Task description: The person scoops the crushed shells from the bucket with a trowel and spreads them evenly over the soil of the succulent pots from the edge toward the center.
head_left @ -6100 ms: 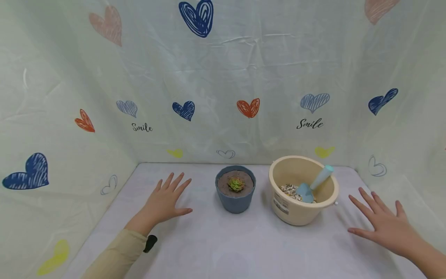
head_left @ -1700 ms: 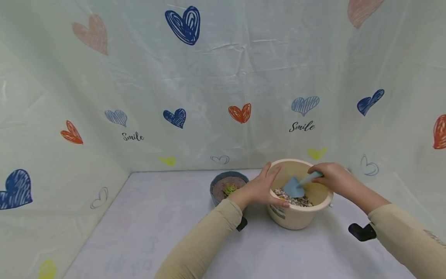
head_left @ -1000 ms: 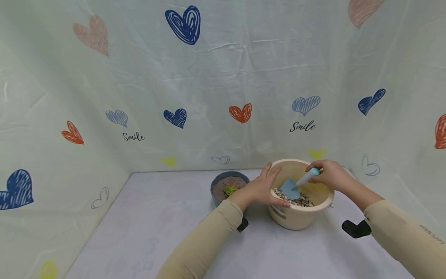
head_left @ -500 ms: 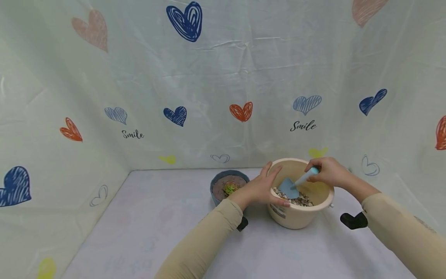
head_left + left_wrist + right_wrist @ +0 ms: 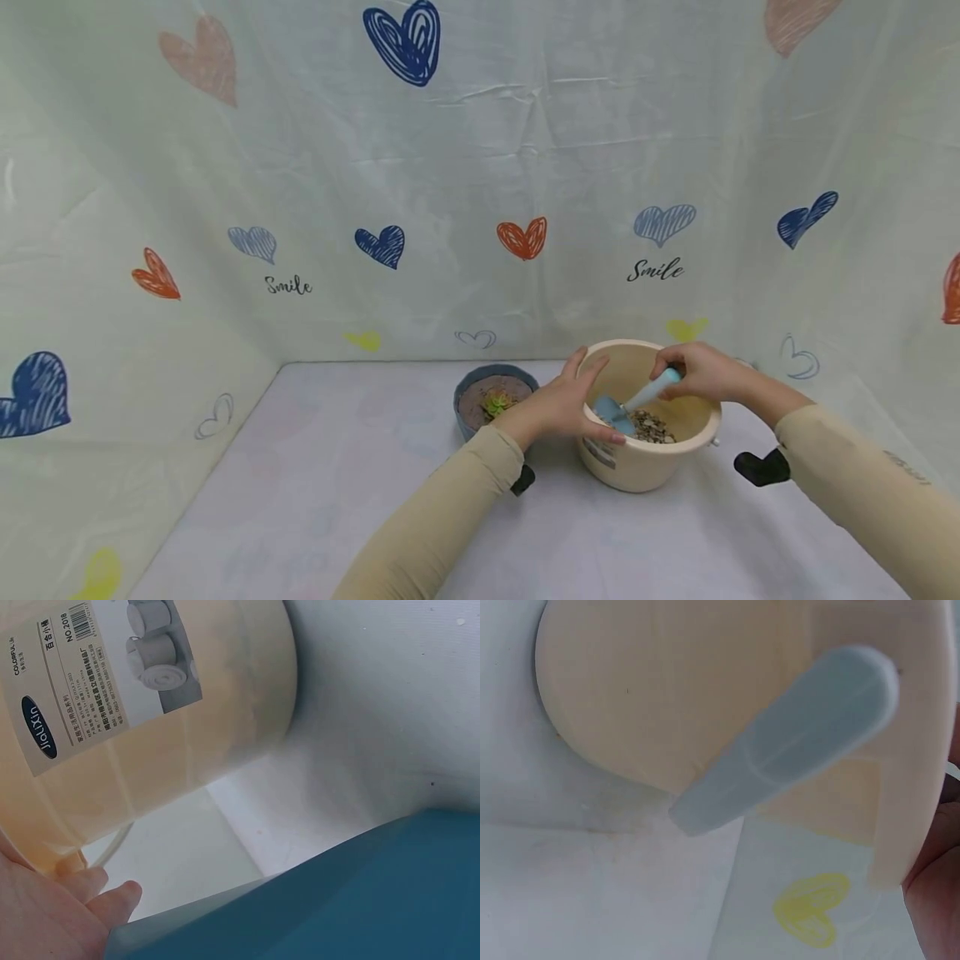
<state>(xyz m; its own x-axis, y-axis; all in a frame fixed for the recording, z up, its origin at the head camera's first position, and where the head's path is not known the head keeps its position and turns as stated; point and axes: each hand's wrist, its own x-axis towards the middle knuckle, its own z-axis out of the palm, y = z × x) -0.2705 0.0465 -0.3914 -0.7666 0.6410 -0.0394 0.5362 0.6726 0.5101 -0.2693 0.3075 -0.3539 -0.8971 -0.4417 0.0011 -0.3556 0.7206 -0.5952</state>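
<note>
A cream bucket (image 5: 637,475) holding mixed pebbles (image 5: 654,427) stands at the right of the table. My left hand (image 5: 557,408) holds its left rim, fingers spread over the edge and thumb along the front. My right hand (image 5: 702,372) grips the handle of a light-blue garden trowel (image 5: 654,388) over the bucket. The trowel slants down to the left, its blade among the pebbles near the left wall and partly behind my left thumb. In the left wrist view, the fingers (image 5: 86,892) lie at the rim, with the printed label (image 5: 67,682) above them.
Left of the bucket stands a blue-grey pot (image 5: 467,417) with soil and a small green succulent (image 5: 497,404), partly behind my left forearm. A pale bar (image 5: 780,742) juts from the bucket's side in the right wrist view. Heart-printed sheeting (image 5: 450,300) encloses the table's back and sides.
Both hands have gone from empty above the table to the bucket and trowel. Lately the trowel blade has moved left and down into the pebbles; the left hand stays on the rim.
</note>
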